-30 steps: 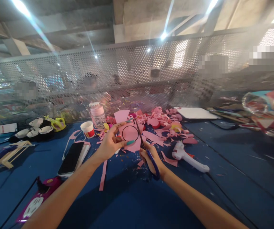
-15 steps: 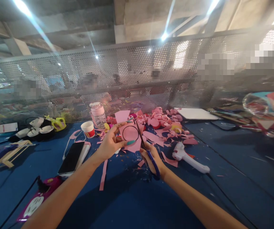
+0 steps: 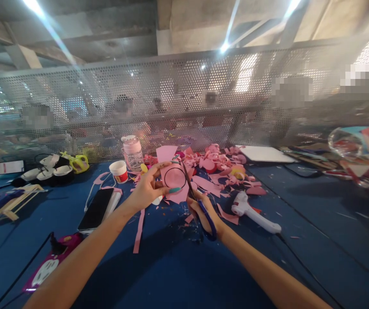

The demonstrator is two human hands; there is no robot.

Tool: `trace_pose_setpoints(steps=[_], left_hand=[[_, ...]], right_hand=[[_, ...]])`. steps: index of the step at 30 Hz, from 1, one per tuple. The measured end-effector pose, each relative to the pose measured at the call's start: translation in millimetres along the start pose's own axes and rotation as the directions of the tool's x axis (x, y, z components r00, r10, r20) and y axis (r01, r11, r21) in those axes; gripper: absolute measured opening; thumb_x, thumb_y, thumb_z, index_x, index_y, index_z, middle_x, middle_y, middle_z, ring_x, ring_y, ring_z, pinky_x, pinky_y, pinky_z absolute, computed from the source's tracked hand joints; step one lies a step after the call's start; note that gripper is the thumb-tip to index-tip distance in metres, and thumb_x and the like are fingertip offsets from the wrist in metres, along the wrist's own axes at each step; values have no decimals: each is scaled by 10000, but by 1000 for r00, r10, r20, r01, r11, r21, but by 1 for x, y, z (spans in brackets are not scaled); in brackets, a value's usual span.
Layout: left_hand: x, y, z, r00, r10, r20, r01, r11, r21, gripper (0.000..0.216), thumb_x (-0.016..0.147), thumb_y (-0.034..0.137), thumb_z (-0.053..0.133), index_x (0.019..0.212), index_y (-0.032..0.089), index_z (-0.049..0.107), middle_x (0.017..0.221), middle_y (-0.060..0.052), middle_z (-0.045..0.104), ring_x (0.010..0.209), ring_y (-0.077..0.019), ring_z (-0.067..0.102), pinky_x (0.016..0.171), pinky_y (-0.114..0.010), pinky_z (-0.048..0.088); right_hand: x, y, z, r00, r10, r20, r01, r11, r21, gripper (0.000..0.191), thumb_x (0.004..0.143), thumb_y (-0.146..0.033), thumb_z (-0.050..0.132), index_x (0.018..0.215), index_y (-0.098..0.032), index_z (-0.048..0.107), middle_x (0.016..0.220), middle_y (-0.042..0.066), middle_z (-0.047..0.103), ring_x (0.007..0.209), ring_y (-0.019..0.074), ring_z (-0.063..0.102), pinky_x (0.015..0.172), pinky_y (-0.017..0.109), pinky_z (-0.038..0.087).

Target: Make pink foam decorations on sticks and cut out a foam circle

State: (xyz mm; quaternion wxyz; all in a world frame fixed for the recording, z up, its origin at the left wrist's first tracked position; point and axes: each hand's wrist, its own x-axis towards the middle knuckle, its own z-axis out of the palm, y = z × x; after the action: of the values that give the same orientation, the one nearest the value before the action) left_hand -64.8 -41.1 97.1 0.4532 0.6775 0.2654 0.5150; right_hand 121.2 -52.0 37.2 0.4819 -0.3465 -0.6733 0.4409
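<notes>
My left hand (image 3: 148, 188) pinches a sheet of pink paper (image 3: 179, 198) between thumb and fingers. A black ring outline (image 3: 164, 177) shows on the paper, framing a pink circle; whether it is drawn or a separate hoop I cannot tell. In my right hand (image 3: 205, 211) is a pair of scissors (image 3: 207, 219) with blue handles, its dark blades pointing up along the paper's right side. Behind both hands lies a heap of pink paper scraps (image 3: 216, 165). A long pink strip (image 3: 139, 231) rests on the blue table below my left hand.
Left of my hands are a paper cup (image 3: 118, 171), a pink-lidded bottle (image 3: 133, 152), a black phone (image 3: 96, 209) and a purple power strip (image 3: 47, 265). To the right lies a white glue gun (image 3: 255, 214) with a cord. A perforated metal screen (image 3: 178, 77) borders the table's back.
Both hands keep nearly the same pose on the paper and scissors. The whole view has shifted slightly; no item has been picked up or put down.
</notes>
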Motion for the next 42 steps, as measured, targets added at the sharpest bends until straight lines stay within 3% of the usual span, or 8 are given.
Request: trace_pose_setpoints(steps=[12,17,21,25,32,42], left_hand=[[0,4,-4,999,-31,13,30,999,35,612,633,115,697,1181,255,464,1328,-86,411,607,-33,577,550,-167,529],[0,6,-4,999,-48,21,47,997,60,611,643,125,694,1188,249,448,1375,-101,353,620,-34,584,532,-151,513],[0,6,-6,999,-28,35,26,999,42,593,652,120,686,1182,244,450,1373,-99,358,648,-45,596,567,-168,526],[0,7,-7,999,-18,44,15,998,64,591,649,127,689,1182,232,456,1349,-110,393,686,-74,613,618,-213,547],[0,9,-3,999,-20,48,17,998,54,598,651,159,694,1194,229,455,1324,-120,425,647,-78,610,567,-214,548],[0,10,-2,999,-47,9,46,995,93,606,633,145,703,1184,240,468,1343,-118,405,566,-48,579,485,-189,524]], right_hand=[[0,-7,4,999,1,37,-4,996,90,281,825,-431,476,699,-185,430,541,-59,405,462,74,370,451,228,292],[-1,-10,3,999,37,40,-41,994,98,266,791,-430,524,710,-189,446,556,-60,405,488,81,367,492,241,314],[1,-11,1,994,92,62,-96,993,62,284,724,-388,625,676,-190,428,562,-65,384,484,76,379,486,237,312],[2,-9,1,992,120,42,-123,990,76,271,729,-393,610,682,-186,441,546,-66,384,471,73,369,465,229,300],[-3,-13,2,996,91,25,-91,996,15,279,781,-428,519,672,-181,450,516,-60,384,450,75,348,426,216,276],[-2,-3,1,999,-27,-29,26,999,-42,247,766,-428,527,713,-188,496,603,-29,437,557,117,397,540,251,348]])
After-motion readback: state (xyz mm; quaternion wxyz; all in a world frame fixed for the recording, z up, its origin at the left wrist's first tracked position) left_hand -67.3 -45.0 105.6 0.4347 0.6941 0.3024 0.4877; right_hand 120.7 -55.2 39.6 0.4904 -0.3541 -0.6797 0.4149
